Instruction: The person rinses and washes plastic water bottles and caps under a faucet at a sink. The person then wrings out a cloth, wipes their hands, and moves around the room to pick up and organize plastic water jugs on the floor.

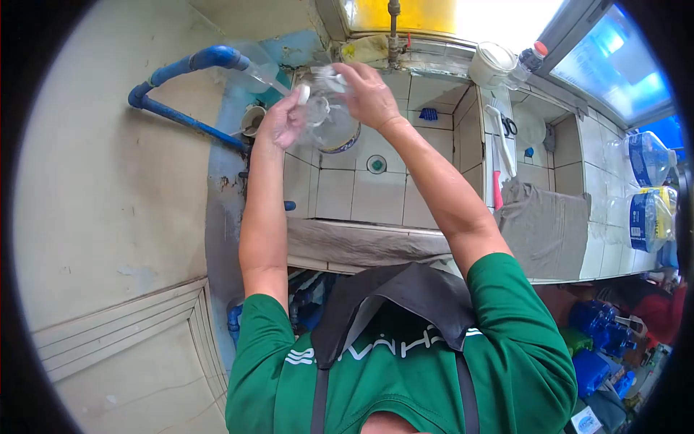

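My left hand (284, 121) pinches a small round white piece (303, 95) at the upper left of the tiled sink. Close to its right, my right hand (365, 92) is curled around a white object (333, 81), blurred and partly hidden by the fingers. Water splashes between the two hands from a clear spout (267, 78) on a blue pipe. Just below them sits a round bowl (340, 141) with a dark patterned rim, partly covered by the splash. I cannot make out exactly what the white object is.
The sink (376, 199) has a drain (377, 164) and a blue sponge (429, 114). To the right are a red-handled knife (497, 189), black scissors (510, 126), a white tub (493, 65), a bottle (530, 59) and a grey cloth (543, 228). The blue pipe (189, 130) juts out at left.
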Motion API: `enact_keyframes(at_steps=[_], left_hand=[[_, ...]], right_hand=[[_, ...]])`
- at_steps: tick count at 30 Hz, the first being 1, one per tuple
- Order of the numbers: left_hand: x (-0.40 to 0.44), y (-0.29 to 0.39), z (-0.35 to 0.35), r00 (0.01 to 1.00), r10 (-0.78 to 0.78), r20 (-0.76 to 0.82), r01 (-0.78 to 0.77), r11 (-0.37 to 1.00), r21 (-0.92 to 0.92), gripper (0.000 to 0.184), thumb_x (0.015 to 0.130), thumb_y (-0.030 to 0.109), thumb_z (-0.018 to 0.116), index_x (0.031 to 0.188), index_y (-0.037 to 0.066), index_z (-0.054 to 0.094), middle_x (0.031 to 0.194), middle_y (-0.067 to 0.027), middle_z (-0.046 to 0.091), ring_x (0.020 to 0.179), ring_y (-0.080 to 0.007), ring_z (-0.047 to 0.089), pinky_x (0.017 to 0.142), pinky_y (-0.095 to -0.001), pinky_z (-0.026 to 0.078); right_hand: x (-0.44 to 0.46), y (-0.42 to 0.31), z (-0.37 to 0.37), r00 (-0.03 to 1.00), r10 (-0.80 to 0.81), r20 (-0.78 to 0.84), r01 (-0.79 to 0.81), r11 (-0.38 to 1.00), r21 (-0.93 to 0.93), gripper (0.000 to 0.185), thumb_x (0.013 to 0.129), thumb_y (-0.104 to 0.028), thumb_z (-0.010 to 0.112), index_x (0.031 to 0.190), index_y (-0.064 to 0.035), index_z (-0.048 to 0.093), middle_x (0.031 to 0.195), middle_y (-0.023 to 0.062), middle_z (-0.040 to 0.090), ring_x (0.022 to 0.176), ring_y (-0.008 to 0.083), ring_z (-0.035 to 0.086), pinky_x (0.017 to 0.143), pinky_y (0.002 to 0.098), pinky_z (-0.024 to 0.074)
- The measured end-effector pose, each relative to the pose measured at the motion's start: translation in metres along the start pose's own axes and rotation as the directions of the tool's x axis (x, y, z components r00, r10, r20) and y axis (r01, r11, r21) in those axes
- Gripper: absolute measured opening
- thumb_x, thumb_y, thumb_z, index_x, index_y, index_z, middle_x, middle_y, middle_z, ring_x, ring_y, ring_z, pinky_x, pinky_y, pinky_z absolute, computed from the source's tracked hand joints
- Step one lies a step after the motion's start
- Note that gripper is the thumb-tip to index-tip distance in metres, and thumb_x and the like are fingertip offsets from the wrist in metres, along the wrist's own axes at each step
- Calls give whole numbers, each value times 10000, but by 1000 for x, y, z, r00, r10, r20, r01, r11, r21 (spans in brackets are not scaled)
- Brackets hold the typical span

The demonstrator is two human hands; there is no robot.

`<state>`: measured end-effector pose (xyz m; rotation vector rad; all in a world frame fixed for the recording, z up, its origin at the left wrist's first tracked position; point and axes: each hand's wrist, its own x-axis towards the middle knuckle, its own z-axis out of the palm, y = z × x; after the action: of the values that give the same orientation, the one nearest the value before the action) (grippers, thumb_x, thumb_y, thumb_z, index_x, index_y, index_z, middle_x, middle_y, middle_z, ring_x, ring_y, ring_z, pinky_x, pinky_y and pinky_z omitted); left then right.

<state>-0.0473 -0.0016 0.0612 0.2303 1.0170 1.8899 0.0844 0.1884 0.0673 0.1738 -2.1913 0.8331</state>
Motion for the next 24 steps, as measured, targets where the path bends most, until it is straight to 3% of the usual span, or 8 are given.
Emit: enact_keyframes(at_steps=[3,6,10,14,17,19,21,24], left_hand=[[7,-7,-2,994,74,-81,-72,997,27,167,929,195,634,1046,77,622,841,25,595,602,-46,456,509,-190,347],[5,-18,7,985,110,-135,-104,993,47,165,929,185,631,1054,77,628,863,21,612,611,-52,459,529,-196,356],[8,-7,14,978,160,-137,-154,987,54,187,930,175,625,1087,74,637,897,14,632,644,-57,478,568,-205,372],[0,-17,22,969,138,-203,-142,990,-5,240,928,184,626,1140,70,632,925,8,641,680,-62,494,591,-214,380],[4,-17,34,947,163,-277,-165,986,15,294,924,193,635,1189,70,612,946,5,638,700,-69,500,587,-222,376],[12,-14,-15,992,115,53,-105,981,-161,337,933,225,611,1233,73,581,1075,-29,631,877,-143,578,745,-293,467],[10,-14,-17,971,103,215,-50,970,-239,359,938,242,599,1254,74,566,1139,-46,627,965,-180,617,824,-329,513],[-6,-17,48,970,169,-175,-177,984,-32,353,904,201,657,1230,98,567,1066,-23,629,837,-120,586,703,-272,482]], right_hand=[[-1,5,1,980,175,-91,-182,980,-82,592,731,-81,693,1295,-156,531,1275,134,540,1198,350,510,1004,426,452],[1,-31,-5,926,-376,39,377,914,-149,543,743,-83,679,1257,-200,546,1198,111,560,1166,335,519,937,444,469],[-4,3,1,987,153,-55,-160,976,-147,547,738,-55,672,1263,-151,554,1211,132,559,1153,353,527,993,428,451],[-2,-27,0,929,-364,-62,358,929,-90,552,727,-46,680,1256,-141,555,1188,140,557,1132,356,540,977,423,468],[-13,5,11,998,-24,-52,16,989,-147,549,723,-48,682,1251,-138,558,1188,143,554,1134,357,543,971,425,476],[-10,8,13,988,145,-60,-153,974,-169,548,722,-48,683,1248,-136,559,1188,145,553,1135,357,545,969,425,480],[-8,-10,6,990,-85,-116,78,995,-67,534,722,-52,684,1236,-130,562,1182,147,555,1118,361,548,949,428,490],[-14,-7,9,981,-141,-132,139,990,-22,509,722,-56,679,1215,-129,576,1175,151,558,1109,362,554,939,427,496]])
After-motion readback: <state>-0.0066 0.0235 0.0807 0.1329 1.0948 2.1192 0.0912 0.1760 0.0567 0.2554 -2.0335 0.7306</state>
